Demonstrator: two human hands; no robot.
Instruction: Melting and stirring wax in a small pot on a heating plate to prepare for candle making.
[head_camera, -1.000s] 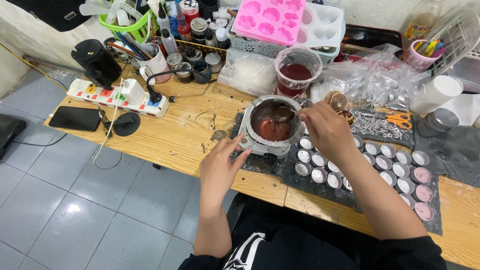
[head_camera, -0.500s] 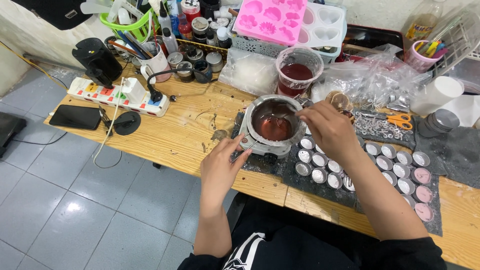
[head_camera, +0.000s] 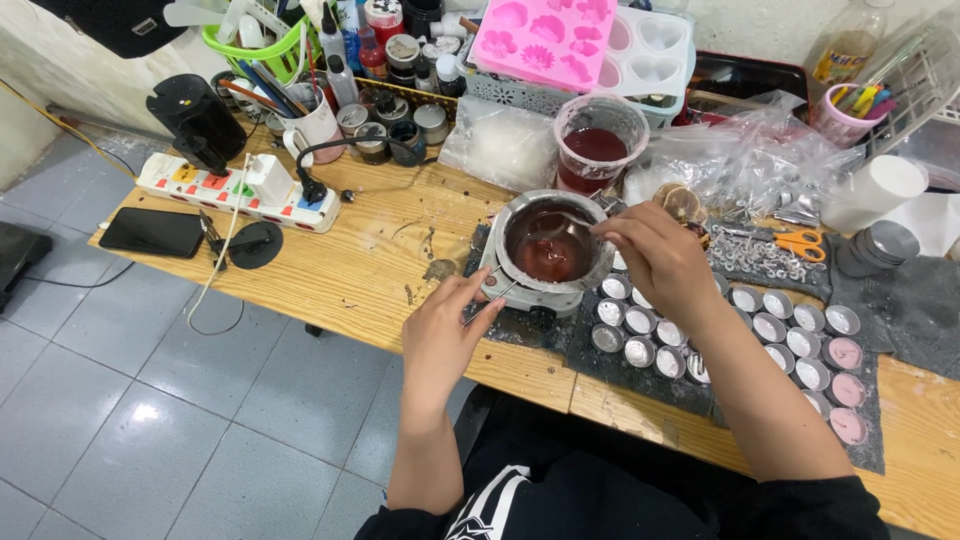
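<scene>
Metal melting pot: centre of wooden table, holding dark red liquid, seated on a small heater base.

Right hand: fingers pinched together on a thin stirring tool dipping into the pot from its right rim.

Left hand: at the pot's near left, fingertips closed on a thin rod beside the base.

Small round tins: rows on a dark mat, right of the pot, crowding that side.

Plastic cup: red liquid, just beyond the pot.

Power strip, phone: far left, well apart.

Open room: bare wood left of the pot, reaching the near table edge.
</scene>
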